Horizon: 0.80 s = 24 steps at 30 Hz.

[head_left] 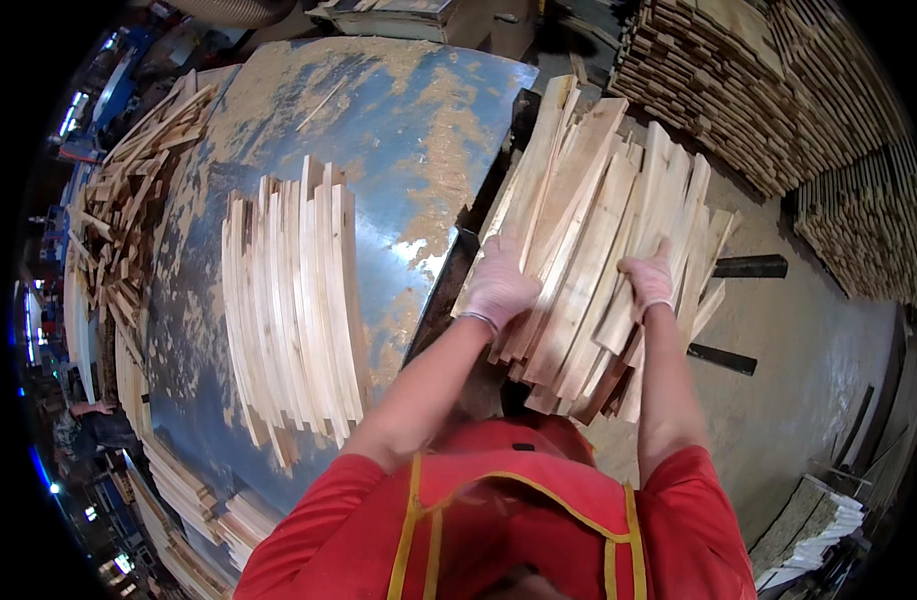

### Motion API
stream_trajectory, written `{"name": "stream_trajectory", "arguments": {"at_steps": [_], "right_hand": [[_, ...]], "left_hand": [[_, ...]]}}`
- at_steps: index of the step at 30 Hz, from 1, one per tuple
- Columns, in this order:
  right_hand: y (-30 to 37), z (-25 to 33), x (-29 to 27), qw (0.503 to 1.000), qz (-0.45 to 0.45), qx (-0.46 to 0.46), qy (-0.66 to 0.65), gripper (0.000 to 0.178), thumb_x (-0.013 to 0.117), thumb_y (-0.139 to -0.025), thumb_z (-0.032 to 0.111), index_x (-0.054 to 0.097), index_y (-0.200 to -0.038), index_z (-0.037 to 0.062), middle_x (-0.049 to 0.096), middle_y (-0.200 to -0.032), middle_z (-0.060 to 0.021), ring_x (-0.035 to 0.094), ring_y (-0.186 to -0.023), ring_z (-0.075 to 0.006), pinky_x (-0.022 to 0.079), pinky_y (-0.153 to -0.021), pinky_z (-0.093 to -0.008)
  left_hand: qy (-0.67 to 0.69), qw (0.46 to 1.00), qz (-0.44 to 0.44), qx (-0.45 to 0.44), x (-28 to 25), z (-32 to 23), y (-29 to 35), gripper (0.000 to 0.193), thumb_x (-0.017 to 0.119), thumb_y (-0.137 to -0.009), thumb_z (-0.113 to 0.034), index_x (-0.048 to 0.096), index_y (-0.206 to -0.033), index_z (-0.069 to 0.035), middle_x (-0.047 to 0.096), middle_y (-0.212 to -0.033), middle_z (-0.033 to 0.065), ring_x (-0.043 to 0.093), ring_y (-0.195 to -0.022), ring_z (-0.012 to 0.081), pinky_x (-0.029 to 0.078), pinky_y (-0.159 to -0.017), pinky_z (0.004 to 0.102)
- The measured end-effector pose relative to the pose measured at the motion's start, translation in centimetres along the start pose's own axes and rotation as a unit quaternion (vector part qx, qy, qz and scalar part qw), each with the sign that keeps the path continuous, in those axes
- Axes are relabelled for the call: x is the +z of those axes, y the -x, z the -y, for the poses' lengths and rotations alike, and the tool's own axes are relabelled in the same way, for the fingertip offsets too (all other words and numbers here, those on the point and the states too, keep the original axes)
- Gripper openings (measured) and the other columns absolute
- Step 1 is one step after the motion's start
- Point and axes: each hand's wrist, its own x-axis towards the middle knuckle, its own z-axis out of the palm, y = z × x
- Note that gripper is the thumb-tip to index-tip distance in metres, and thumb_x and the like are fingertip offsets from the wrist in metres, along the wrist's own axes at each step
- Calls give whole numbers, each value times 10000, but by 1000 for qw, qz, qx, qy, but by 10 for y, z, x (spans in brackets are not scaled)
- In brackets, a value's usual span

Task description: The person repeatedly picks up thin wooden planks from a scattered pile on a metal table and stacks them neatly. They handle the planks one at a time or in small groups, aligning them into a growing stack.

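Observation:
A loose pile of pale wooden slats [593,215] lies in front of me on the right, some tilted and overlapping. My left hand [503,283], in a thin whitish glove, is closed on slats at the pile's left side, near their closer ends. My right hand [650,277], gloved the same way, grips slats right of the middle, its thumb toward the left. The undersides of the slats and parts of the fingers are hidden. To the left, a neater row of slats [293,305] lies side by side on a metal table [393,120].
Sawdust covers much of the table. Offcuts [128,225] are heaped beyond its left edge. Tall stacks of boards [713,85] stand at the far right. Dark support bars [750,267] stick out right of the pile. More slats [243,525] lie at the lower left.

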Motion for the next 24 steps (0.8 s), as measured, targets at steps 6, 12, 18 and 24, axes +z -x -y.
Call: {"name": "stream_trajectory", "arguments": {"at_steps": [6, 12, 18, 24], "right_hand": [[97, 36, -24, 906, 181, -29, -382, 979, 759, -848, 115, 258, -1685, 32, 692, -1138, -200, 741, -904, -302, 652, -817, -419], [199, 86, 39, 867, 332, -10, -372, 730, 852, -853, 229, 482, -1458, 55, 680, -1099, -159, 730, -949, -292, 661, -820, -453], [254, 80, 161, 876, 403, 27, -266, 725, 826, -883, 160, 444, -1494, 75, 655, -1042, -123, 702, -845, -254, 638, -720, -400], [265, 54, 262, 884, 451, -48, -115, 733, 782, -957, 238, 431, -1577, 67, 703, -1153, -143, 719, -904, -272, 610, -779, -391]], "left_hand": [[632, 761, 145, -18, -108, 21, 71, 967, 865, -735, -112, 453, -1605, -20, 703, -1216, 149, 741, -861, 259, 628, -722, 376], [714, 689, 74, 99, -196, 112, 180, 1032, 922, -659, -194, 465, -1564, -4, 697, -1251, 224, 763, -925, 382, 653, -846, 512], [547, 800, -233, 80, -305, 249, 275, 983, 891, -735, -227, 449, -1590, -24, 693, -1270, 123, 745, -1026, 258, 649, -882, 434], [426, 864, -248, -104, -338, 414, 348, 942, 824, -723, -180, 480, -1590, -47, 656, -1264, 77, 651, -1093, 176, 550, -980, 300]]}}
